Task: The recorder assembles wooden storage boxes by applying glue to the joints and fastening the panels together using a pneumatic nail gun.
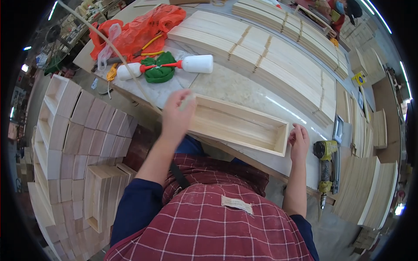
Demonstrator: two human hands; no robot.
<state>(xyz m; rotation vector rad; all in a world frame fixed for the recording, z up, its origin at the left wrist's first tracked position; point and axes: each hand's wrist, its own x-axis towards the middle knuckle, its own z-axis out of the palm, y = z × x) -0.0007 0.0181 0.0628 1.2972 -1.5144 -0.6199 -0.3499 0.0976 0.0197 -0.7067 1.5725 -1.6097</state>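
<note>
A long, shallow, open-topped wooden box (237, 126) of pale wood lies at the near edge of the worktable, its inside facing up. At its left end is my left hand (178, 113), smeared by motion, with the fingers bent; whether they grip the wood cannot be made out. My right hand (299, 139) is beside the right end, close against it. Its fingers are loosely curled and the thumb stands apart from them, with nothing visible between. Part of the box's left end is hidden behind my left hand.
Two white glue bottles (198, 64) lie by a green cloth (159, 69) and an orange plastic bag (143, 30). Stacked wooden boards (261, 52) fill the far side. A nail gun (325, 165) rests at the right edge. Finished boxes (82, 130) are piled at left.
</note>
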